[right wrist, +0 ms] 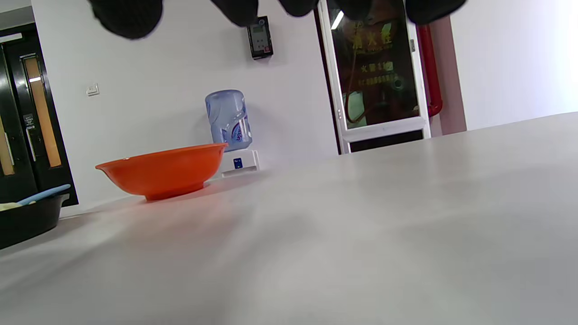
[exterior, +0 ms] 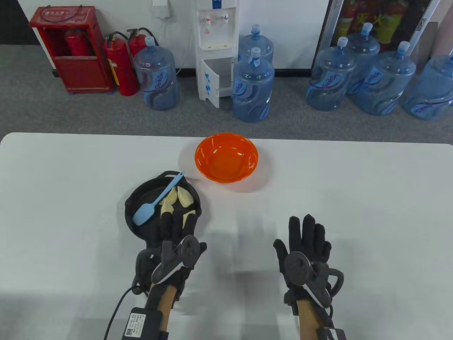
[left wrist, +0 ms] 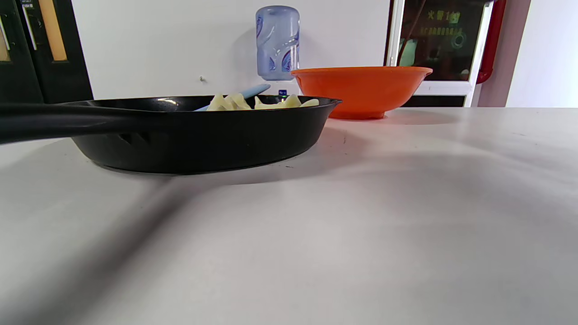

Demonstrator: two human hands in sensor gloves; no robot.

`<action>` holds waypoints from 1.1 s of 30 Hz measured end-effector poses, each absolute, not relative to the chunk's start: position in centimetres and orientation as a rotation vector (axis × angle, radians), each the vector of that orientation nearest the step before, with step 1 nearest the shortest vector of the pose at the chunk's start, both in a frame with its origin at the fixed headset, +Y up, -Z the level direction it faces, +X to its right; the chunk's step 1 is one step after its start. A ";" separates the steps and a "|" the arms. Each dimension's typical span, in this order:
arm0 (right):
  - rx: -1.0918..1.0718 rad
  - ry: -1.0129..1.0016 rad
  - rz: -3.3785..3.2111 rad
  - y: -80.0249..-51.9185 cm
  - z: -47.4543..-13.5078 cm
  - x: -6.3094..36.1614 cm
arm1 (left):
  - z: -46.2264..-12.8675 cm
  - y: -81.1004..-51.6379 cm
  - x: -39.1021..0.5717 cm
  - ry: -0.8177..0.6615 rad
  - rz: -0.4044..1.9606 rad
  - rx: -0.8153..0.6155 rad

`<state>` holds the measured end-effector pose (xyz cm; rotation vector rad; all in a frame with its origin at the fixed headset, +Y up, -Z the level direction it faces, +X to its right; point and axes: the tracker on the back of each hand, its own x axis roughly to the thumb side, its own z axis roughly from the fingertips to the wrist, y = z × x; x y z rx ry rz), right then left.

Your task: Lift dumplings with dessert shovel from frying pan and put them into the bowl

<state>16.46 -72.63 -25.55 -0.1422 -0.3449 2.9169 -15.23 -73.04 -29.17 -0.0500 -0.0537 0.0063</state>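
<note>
Only from the table view do dumplings (exterior: 178, 199) show beside the dessert shovel (exterior: 155, 202).

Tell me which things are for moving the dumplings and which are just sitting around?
For the job: frying pan, dumplings, blue dessert shovel, orange bowl.

Just around: water bottles, water dispenser, fire extinguishers, red cabinet.

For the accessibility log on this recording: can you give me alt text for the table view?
A black frying pan on a white table holds pale dumplings and a light blue dessert shovel, with an empty orange bowl beyond it. Two gloved hands enter from below, holding nothing: the left hand over the pan's near edge, the right hand open above bare table.
</note>
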 end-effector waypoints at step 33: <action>-0.114 -0.279 2.853 -73.0 -26.2 16.6 | -32.4 -70.1 -14.6 0.032 0.005 -0.048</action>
